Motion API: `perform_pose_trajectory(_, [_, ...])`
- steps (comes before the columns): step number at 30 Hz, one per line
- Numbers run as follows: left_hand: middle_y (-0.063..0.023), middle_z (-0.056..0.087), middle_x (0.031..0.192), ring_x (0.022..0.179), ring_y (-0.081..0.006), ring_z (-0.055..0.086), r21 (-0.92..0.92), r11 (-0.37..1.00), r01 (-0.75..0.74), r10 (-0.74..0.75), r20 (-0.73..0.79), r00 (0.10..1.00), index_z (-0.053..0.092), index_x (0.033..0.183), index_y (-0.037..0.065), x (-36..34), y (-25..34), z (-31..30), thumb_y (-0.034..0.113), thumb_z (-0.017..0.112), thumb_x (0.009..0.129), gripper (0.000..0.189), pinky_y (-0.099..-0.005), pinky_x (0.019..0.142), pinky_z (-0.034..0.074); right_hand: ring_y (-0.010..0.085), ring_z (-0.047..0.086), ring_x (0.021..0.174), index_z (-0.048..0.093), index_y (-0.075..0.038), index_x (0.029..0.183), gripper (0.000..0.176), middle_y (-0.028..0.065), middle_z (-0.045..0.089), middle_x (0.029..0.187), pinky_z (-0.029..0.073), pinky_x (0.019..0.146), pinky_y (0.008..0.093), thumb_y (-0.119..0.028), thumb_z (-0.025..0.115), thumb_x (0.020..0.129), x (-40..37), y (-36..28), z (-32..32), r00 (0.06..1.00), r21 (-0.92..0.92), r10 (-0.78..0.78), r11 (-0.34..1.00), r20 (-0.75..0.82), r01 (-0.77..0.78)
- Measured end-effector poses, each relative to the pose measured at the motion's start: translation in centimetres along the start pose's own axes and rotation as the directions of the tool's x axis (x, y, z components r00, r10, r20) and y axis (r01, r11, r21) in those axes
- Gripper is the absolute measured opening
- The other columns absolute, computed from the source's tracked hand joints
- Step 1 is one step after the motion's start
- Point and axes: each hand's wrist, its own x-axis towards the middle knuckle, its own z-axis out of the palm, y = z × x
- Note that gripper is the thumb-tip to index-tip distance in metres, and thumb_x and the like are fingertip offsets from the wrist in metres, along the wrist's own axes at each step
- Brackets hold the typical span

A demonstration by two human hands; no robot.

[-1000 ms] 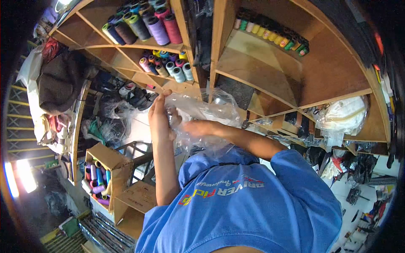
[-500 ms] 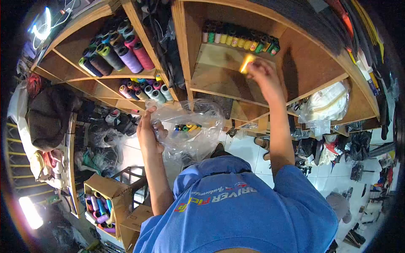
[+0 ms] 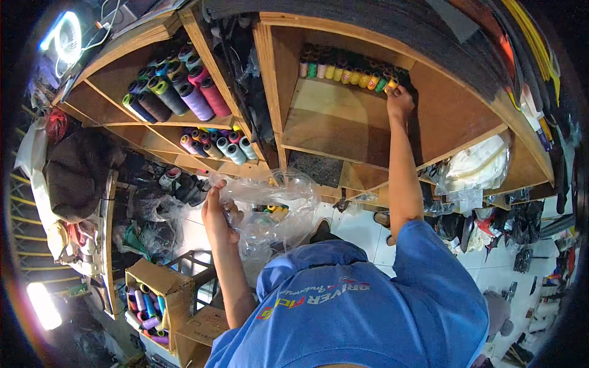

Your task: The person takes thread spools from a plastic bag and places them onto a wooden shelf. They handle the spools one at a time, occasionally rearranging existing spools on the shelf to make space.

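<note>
My left hand (image 3: 219, 214) is closed on the rim of a clear plastic bag (image 3: 276, 214), which hangs open with several small spools (image 3: 277, 211) inside. My right hand (image 3: 400, 101) reaches into the wooden shelf compartment and holds a yellow spool (image 3: 391, 84) by its lower end. That spool is at the right end of a row of small yellow, green and white spools (image 3: 338, 73) standing along the compartment's back.
Large cones of thread (image 3: 194, 101) fill the upper left shelf, with smaller cones (image 3: 228, 150) below. A cardboard box (image 3: 161, 279) of thread stands at lower left. A packed plastic bag (image 3: 475, 162) lies under the shelf at right.
My right hand has moved forward and to the right with the yellow spool, from the middle of the compartment to the row's right end. My left hand still holds the bag.
</note>
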Motion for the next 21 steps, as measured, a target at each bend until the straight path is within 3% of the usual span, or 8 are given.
perform_pose_trajectory(2, [0.0039,0.040,0.054,0.043,-0.0047,0.036,-0.005,1.000,-0.001,0.001,-0.019,1.000,0.059,0.100,0.009,-0.2,-0.1,-0.2,0.031,0.050,0.092,0.025,-0.0197,0.037,0.028,0.0269,0.066,0.081,0.068,-0.008,0.095,0.028,0.0105,0.069,0.084,0.050,0.071,0.0356,-0.029,0.071,0.076,-0.8,-0.9,-0.8,0.999,0.018,-0.001,1.000,0.032,0.001])
perform_pose_trajectory(5, [0.0038,0.037,0.053,0.043,-0.0057,0.034,-0.007,1.000,-0.007,0.006,-0.088,0.996,0.058,0.100,0.007,-0.5,-0.1,0.2,0.031,0.049,0.093,0.026,-0.0206,0.037,0.027,0.0241,0.061,0.063,0.065,-0.006,0.085,0.016,0.0098,0.061,0.067,0.046,0.058,0.0344,-0.019,0.067,0.076,0.3,1.4,1.3,0.986,-0.199,-0.131,0.974,-0.100,0.109])
perform_pose_trajectory(8, [0.0040,0.037,0.053,0.043,-0.0056,0.034,-0.010,1.000,-0.007,0.006,-0.106,0.994,0.058,0.100,0.007,-0.6,-0.1,0.3,0.031,0.049,0.094,0.026,-0.0206,0.037,0.028,0.0282,0.065,0.083,0.069,-0.010,0.094,0.026,0.0138,0.067,0.086,0.050,0.070,0.0365,-0.029,0.070,0.075,0.4,1.2,0.8,0.998,-0.085,-0.055,0.995,0.010,0.056])
perform_pose_trajectory(11, [0.0040,0.036,0.053,0.043,-0.0058,0.034,-0.008,1.000,-0.003,0.002,-0.099,0.995,0.058,0.101,0.007,-0.4,-0.4,0.0,0.031,0.048,0.094,0.027,-0.0206,0.037,0.028,0.0281,0.065,0.084,0.070,-0.013,0.094,0.024,0.0148,0.067,0.087,0.050,0.070,0.0364,-0.029,0.069,0.076,0.6,2.2,1.5,0.998,0.004,-0.064,0.998,0.002,0.064])
perform_pose_trajectory(14, [0.0035,0.038,0.053,0.042,-0.0060,0.035,-0.008,1.000,0.006,-0.007,-0.089,0.996,0.058,0.101,0.007,-0.3,-0.4,0.0,0.031,0.048,0.094,0.027,-0.0206,0.037,0.029,0.0280,0.064,0.080,0.068,-0.010,0.097,0.029,0.0152,0.066,0.085,0.050,0.069,0.0351,-0.028,0.070,0.076,0.6,1.6,1.1,0.998,-0.205,-0.011,0.979,0.059,0.022])
perform_pose_trajectory(17, [0.0026,0.040,0.053,0.041,-0.0063,0.036,-0.012,1.000,0.004,-0.005,-0.073,0.997,0.058,0.102,0.007,-0.3,-0.5,-0.1,0.030,0.047,0.094,0.027,-0.0208,0.037,0.030,0.0203,0.065,0.074,0.067,-0.005,0.090,0.024,0.0111,0.067,0.080,0.050,0.066,0.0331,-0.023,0.073,0.075,-1.2,2.0,0.7,0.971,-0.104,-0.145,0.986,-0.188,0.127])
perform_pose_trajectory(20, [0.0025,0.041,0.054,0.042,-0.0059,0.037,-0.034,0.999,0.021,-0.022,-0.036,0.999,0.059,0.102,0.008,-0.1,-0.4,-0.3,0.029,0.049,0.093,0.025,-0.0204,0.037,0.030,0.0177,0.062,0.076,0.064,0.000,0.101,0.029,0.0076,0.065,0.084,0.051,0.070,0.0301,-0.023,0.065,0.083,-2.1,4.4,0.2,0.989,0.286,-0.150,0.948,0.017,0.139])
perform_pose_trajectory(21, [0.0029,0.042,0.055,0.044,-0.0054,0.038,-0.027,0.999,0.026,-0.026,-0.019,0.999,0.059,0.101,0.010,0.0,-0.4,-0.4,0.030,0.051,0.092,0.023,-0.0200,0.038,0.030,0.0169,0.063,0.080,0.063,0.000,0.100,0.027,0.0067,0.065,0.087,0.051,0.072,0.0295,-0.020,0.066,0.083,-4.2,2.7,-1.3,0.945,0.584,-0.083,0.802,0.316,-0.125])
